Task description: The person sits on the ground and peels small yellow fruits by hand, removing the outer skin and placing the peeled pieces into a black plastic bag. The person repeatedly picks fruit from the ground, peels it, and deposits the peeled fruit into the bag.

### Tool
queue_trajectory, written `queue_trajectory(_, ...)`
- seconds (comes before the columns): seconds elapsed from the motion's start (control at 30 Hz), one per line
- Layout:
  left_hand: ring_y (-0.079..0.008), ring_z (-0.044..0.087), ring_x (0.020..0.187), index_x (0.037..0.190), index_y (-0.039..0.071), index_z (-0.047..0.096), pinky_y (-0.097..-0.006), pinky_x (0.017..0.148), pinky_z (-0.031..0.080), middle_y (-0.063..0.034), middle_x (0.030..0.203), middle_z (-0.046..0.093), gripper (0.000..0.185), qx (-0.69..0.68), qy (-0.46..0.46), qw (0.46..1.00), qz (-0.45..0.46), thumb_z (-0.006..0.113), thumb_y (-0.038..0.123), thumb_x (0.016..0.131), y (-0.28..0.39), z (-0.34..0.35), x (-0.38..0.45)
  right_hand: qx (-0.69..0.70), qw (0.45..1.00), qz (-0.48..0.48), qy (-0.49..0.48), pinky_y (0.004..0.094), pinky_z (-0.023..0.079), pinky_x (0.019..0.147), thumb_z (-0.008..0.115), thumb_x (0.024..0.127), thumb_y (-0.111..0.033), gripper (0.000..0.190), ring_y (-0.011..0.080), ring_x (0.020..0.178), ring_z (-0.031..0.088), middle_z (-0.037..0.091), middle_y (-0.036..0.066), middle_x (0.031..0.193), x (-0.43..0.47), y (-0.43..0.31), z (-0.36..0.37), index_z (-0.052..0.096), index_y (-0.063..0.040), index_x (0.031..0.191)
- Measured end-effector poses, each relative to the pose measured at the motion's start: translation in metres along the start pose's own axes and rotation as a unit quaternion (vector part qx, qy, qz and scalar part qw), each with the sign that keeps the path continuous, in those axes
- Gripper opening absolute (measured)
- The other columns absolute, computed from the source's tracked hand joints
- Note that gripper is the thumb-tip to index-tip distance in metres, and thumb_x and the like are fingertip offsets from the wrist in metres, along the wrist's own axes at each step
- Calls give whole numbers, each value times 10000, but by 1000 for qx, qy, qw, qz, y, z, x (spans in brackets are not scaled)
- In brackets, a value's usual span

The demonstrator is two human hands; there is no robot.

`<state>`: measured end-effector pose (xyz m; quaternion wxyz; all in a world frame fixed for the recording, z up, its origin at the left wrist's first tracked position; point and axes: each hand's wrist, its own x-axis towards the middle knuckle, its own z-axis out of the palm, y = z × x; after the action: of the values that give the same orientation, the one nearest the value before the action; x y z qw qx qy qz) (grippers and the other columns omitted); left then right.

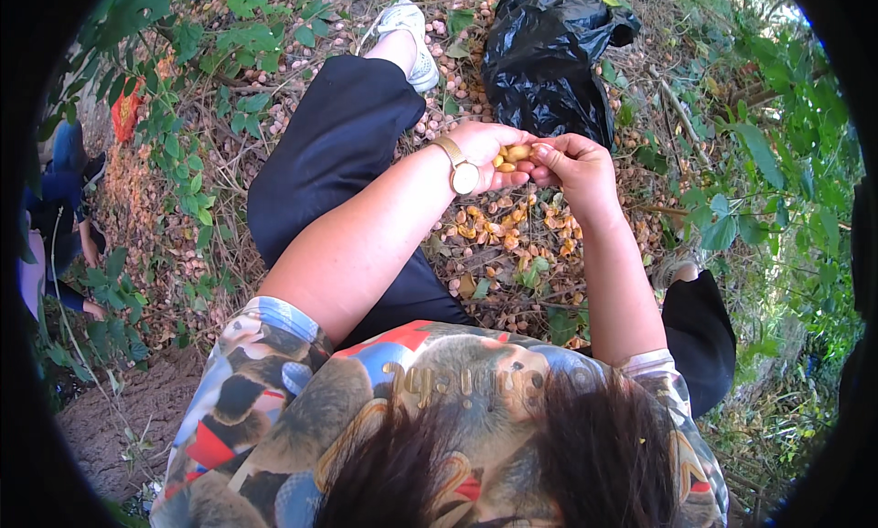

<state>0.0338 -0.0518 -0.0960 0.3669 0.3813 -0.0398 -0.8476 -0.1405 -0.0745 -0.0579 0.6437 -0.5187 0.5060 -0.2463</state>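
My left hand [483, 154], with a gold-toned watch [465, 177] at its wrist, cups several yellow-orange fruits [509, 157] in its palm. My right hand [573, 164] meets its fingertips, thumb and fingers pinched together at one fruit at the edge of the handful; how much of that fruit lies between them is partly hidden. Just beyond both hands lies a black plastic bag [549, 61]. On the ground below them is a scatter of orange fruit skins or split fruits [490, 227].
Pinkish round fruits [271, 119] litter the ground among twigs. My outstretched leg ends in a white shoe [410, 37]. Leafy plants [754, 219] stand at right and left. Another person [65, 205] is low at the far left, near a red-orange bag or net [125, 111].
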Motion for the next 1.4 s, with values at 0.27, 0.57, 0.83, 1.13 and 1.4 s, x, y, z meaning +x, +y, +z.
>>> queue_trajectory(0.27, -143, 595, 699, 1006, 9, 602, -227, 531, 518, -91, 875, 611, 229, -107, 7, 994, -16, 539, 212, 922, 15, -2, -8, -6, 1000, -5, 23, 219, 528, 623, 602, 892, -68, 143, 80, 669, 607, 663, 58, 882, 6, 5, -5, 642, 7, 1007)
queue_trajectory(0.57, -143, 546, 703, 975, 61, 579, -245, 541, 462, -63, 878, 604, 180, -138, 37, 956, 254, 529, 225, 919, 74, -11, -57, -489, 849, -72, -187, 323, 513, 779, 721, 733, -116, 364, 203, 856, 632, 601, 133, 1173, 30, 45, 2, 668, -113, 1093)
queue_trajectory(0.83, -124, 540, 671, 941, 81, 604, -240, 536, 447, -43, 846, 606, 184, -91, 87, 954, 272, 521, 245, 924, 71, 3, -59, -562, 820, -70, -80, 376, 482, 830, 570, 786, -134, 226, 294, 970, 616, 646, 124, 999, 138, 90, 81, 672, -146, 988)
queue_trajectory(1.13, -132, 556, 667, 941, 68, 611, -253, 532, 451, -47, 835, 625, 203, -51, 87, 948, 303, 547, 259, 908, 70, 5, -50, -447, 891, 25, -73, 352, 505, 707, 481, 897, -279, 308, 260, 758, 661, 667, 132, 935, 149, 100, 82, 595, -76, 1099)
queue_trajectory(1.4, -121, 549, 679, 935, 80, 613, -249, 548, 449, -29, 842, 625, 189, -73, 98, 956, 268, 532, 250, 916, 72, 11, -52, -375, 926, 21, -43, 289, 487, 640, 465, 892, -333, 373, 169, 705, 637, 662, 82, 882, 132, 79, 77, 570, -71, 1136)
